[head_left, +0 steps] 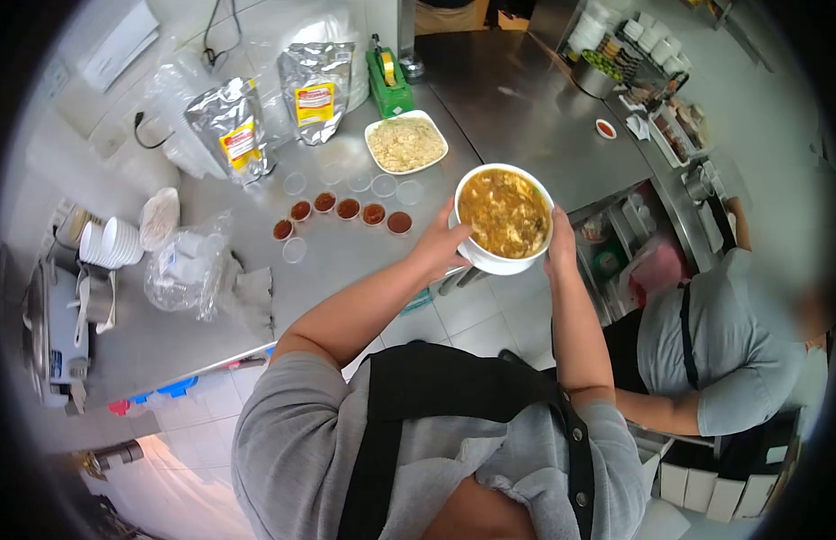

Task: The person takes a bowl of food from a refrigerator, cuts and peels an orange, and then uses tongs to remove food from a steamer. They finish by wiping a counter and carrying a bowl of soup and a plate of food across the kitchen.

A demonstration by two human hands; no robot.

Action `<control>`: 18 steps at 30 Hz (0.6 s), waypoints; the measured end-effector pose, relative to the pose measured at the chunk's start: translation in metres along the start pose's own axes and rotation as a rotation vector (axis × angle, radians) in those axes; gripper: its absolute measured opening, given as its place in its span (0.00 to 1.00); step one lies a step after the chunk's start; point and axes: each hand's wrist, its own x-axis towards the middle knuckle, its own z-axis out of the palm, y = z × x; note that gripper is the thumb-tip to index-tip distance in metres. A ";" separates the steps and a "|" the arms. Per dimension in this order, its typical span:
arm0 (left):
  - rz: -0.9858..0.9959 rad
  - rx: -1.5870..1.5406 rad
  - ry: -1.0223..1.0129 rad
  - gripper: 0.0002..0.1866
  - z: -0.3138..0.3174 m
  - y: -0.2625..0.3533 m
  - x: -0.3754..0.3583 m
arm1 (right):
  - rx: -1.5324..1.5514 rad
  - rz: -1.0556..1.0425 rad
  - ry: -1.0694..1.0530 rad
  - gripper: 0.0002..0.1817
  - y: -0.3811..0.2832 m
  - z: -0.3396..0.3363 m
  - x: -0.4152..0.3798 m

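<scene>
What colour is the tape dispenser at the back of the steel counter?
Green, with a yellowish tape roll: the green tape dispenser shows best in the head view, behind the white oval plate.

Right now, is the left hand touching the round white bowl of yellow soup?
Touching. The head view shows the left hand pressed against the side of the round white bowl of yellow soup, with no gap; the right hand cups the opposite side.

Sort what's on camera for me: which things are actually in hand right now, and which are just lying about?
In hand:
white bowl of soup, held by the left hand and the right hand, one on each side.

Lying about:
plate of rice
sauce cups in a row
empty lidded cups
foil pouches
green tape dispenser
stacked small white bowls
co-worker nearby
</scene>
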 end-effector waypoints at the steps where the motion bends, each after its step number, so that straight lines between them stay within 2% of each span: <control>1: 0.015 -0.023 0.020 0.42 0.000 0.000 0.010 | -0.004 0.007 0.011 0.28 -0.001 0.003 0.010; 2: 0.040 -0.023 0.028 0.42 -0.001 -0.001 0.022 | 0.012 0.043 -0.002 0.29 -0.001 0.005 0.021; 7: 0.072 -0.163 0.062 0.41 0.009 0.012 0.062 | 0.029 -0.107 0.124 0.32 0.002 0.012 0.058; 8: 0.083 -0.164 0.080 0.40 0.014 0.016 0.070 | 0.094 -0.001 0.194 0.32 -0.018 0.027 0.041; 9: 0.094 -0.163 0.095 0.40 0.019 0.019 0.076 | 0.036 -0.051 0.330 0.30 -0.009 0.025 0.040; 10: 0.091 -0.172 0.118 0.38 0.022 0.021 0.079 | -0.121 -0.109 0.297 0.31 0.006 0.013 0.039; 11: 0.112 -0.187 0.116 0.39 0.024 0.022 0.089 | -0.270 -0.187 0.274 0.32 0.006 0.007 0.030; 13: 0.157 -0.216 0.105 0.40 0.027 0.021 0.111 | -0.345 -0.268 0.332 0.24 0.009 0.011 -0.007; 15: 0.180 -0.230 0.138 0.39 0.033 0.021 0.124 | -0.395 -0.333 0.227 0.23 0.025 -0.002 -0.046; 18: 0.243 -0.243 0.203 0.39 0.035 0.023 0.141 | -0.423 -0.171 0.177 0.21 0.058 -0.020 -0.118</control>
